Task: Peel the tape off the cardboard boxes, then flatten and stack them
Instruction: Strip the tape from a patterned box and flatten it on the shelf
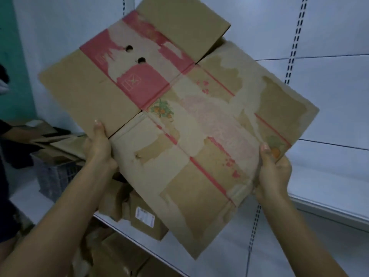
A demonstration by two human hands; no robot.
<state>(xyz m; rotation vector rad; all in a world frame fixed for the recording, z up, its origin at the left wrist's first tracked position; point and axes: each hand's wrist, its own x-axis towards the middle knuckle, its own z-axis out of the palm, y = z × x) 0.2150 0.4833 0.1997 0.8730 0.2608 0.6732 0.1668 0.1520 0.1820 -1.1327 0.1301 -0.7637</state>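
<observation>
A large flattened cardboard box [179, 120] with red bands, an orange-fruit print and torn pale patches fills the middle of the view, held up in the air. My left hand [98, 144] grips its left edge with the thumb on the front face. My right hand [273, 170] grips the right edge, thumb on the front near a printed orange. One flap at the top stands bent up. No tape strip is plainly visible on the facing side.
Below the held box, more brown cardboard boxes [139, 216] lie on a white shelf [319, 204]. Flattened cardboard [60, 142] and a grey plastic crate [54, 178] sit at the left. White shelving panels with slotted uprights [293, 52] stand behind. A person's dark sleeve [6, 136] shows at the left edge.
</observation>
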